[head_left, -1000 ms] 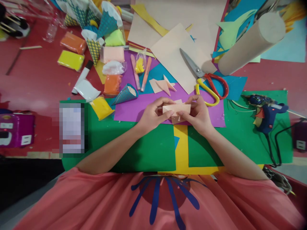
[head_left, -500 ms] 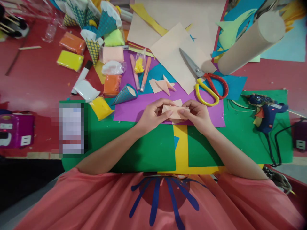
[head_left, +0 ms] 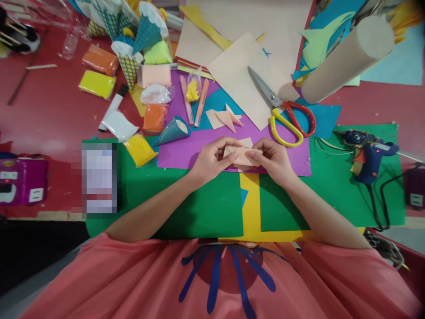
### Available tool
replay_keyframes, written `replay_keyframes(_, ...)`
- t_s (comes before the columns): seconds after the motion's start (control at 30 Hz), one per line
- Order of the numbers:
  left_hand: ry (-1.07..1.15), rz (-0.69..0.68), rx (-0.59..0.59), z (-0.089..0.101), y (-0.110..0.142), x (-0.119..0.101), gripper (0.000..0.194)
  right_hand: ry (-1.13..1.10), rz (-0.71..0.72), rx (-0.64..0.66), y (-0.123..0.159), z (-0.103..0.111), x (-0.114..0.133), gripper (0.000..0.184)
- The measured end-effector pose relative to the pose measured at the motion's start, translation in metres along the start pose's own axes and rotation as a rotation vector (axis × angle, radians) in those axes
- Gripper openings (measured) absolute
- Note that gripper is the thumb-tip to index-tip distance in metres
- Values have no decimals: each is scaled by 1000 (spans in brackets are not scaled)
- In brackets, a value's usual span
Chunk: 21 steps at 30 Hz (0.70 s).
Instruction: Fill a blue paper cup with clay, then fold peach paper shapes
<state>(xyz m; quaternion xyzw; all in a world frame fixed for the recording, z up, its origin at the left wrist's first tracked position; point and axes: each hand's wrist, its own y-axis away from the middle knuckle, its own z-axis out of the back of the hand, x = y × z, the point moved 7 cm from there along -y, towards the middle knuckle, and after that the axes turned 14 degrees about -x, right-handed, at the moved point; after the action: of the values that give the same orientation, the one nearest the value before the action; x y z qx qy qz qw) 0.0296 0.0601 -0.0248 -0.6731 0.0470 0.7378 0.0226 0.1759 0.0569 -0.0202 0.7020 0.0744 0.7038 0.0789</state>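
Observation:
A small piece of folded peach paper (head_left: 245, 155) is pinched between both hands above the purple sheet (head_left: 186, 150). My left hand (head_left: 214, 159) grips its left end, thumb on top and fingers behind. On its right end, my right hand (head_left: 274, 160) presses with the thumb, its other fingers curled behind the paper. Part of the paper is hidden by the fingers. Just beyond the hands lie peach paper scraps (head_left: 227, 118). Scissors (head_left: 277, 104) with one red and one yellow handle rest, blades apart, on a peach sheet (head_left: 239, 66) to the upper right.
A blue glue gun (head_left: 368, 159) with a cable lies on the green mat (head_left: 332, 190) at right. Behind it is a rolled peach tube (head_left: 345, 66). Packets of coloured clay (head_left: 156, 117), a marker (head_left: 114, 106) and patterned paper cones (head_left: 128, 66) lie to the left, near a blurred phone-like rectangle (head_left: 99, 179).

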Motion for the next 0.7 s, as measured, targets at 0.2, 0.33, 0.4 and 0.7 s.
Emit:
replay_keyframes(0.2, -14, -77, -1, -1, -1, -8, 29, 38, 36, 8, 1, -1, 3, 46)
replay_keyframes(0.33, -21, -95, -14, 0, -2, -9, 27, 40, 36, 9, 1, -1, 3, 46)
replay_keyframes(0.4, -43, -92, -14, 0, -2, -8, 28, 41, 31, 4, 1, -1, 2, 47)
replay_keyframes(0.7, -63, -69, -99, 8, -1, -6, 23, -17, 35, -50, -1, 4, 1, 43)
